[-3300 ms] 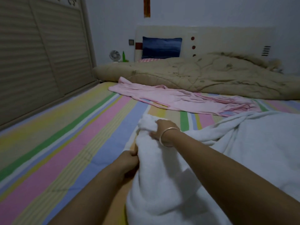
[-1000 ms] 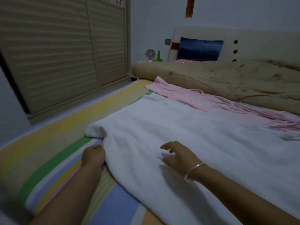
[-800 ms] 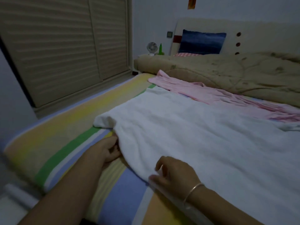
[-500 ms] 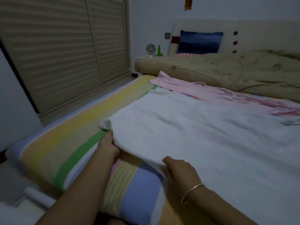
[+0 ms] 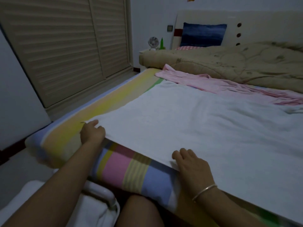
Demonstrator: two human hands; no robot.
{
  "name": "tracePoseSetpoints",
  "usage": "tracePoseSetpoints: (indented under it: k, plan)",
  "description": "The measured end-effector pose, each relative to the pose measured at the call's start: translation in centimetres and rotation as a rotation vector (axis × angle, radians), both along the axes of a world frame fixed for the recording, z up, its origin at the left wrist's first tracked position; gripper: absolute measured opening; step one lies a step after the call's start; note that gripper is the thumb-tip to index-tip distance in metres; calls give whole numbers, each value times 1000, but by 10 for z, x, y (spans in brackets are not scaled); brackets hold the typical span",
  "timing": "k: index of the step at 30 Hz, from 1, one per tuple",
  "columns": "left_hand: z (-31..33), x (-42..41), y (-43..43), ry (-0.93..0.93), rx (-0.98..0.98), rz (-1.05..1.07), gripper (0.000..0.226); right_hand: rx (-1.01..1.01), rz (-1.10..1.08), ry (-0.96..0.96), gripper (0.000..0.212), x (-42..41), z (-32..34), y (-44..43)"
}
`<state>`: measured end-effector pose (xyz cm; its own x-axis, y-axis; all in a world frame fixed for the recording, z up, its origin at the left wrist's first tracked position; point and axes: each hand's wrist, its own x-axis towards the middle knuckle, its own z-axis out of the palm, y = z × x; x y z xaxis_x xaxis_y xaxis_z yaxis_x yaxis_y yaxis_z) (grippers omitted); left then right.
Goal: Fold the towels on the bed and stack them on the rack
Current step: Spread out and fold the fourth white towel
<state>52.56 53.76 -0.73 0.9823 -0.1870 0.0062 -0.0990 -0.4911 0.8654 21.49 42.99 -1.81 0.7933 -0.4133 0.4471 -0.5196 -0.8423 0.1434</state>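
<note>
White towel (image 5: 196,125), near edge in curled-finger grip of left hand (image 5: 92,133) and right hand (image 5: 191,163)

One white towel (image 5: 196,128), one pink towel (image 5: 213,82), one quilt (image 5: 237,63), one blue pillow (image 5: 203,35), one fan (image 5: 153,42), one left hand (image 5: 92,134), one right hand (image 5: 191,164)
</note>
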Motion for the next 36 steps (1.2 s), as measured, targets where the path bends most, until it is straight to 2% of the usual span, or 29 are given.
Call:
tracePoseSetpoints:
  k: [3, 5, 8, 11, 13, 16, 18, 20, 23, 26, 29, 32, 35, 36]
  plan:
    - [-6, -4, 7, -97, 70, -26, 41, 11, -84, -43, 32, -21, -3, -3]
    - [-7, -9, 10, -173, 115, -5, 40, 26, -34, -67, 35, -33, -4, -2]
    - [-10, -6, 18, -270, 177, 30, 40, -2, 132, -97, 12, -40, 0, 9]
    - [-23, 0, 32, -236, 319, -22, 39, -2, 106, -65, 17, -38, -1, 20]
    - [-34, -5, 35, -182, 387, -58, 41, -33, 82, -44, 10, -39, -12, 20]
    - [-40, -26, 21, -272, 431, 40, 55, 5, 104, -37, 25, -47, -24, 19]
    - [-38, -49, 4, -334, 392, 63, 71, 5, 134, -45, 13, -60, -22, 24]
    - [-36, -87, -18, -418, 374, -83, 67, -11, 141, -31, 16, -78, -20, 27]
    - [-31, -171, -49, -567, 249, -455, 49, -32, 83, -20, 14, -114, -20, 24]
    - [-20, -272, -69, -570, 58, -821, 26, -59, -45, -50, 6, -162, -23, 10]
    - [-5, -355, -72, -637, 6, -1135, 8, -100, -198, -36, 5, -220, -25, -6]
    - [-5, -406, -76, -801, 31, -1424, 13, -121, -407, -24, 17, -284, -22, -19]
    - [-23, -422, -86, -961, 118, -1517, 24, -57, -549, -46, 7, -328, -20, -29]
    - [-27, -428, -90, -993, 146, -1515, 26, -22, -578, -47, 14, -342, -19, -30]
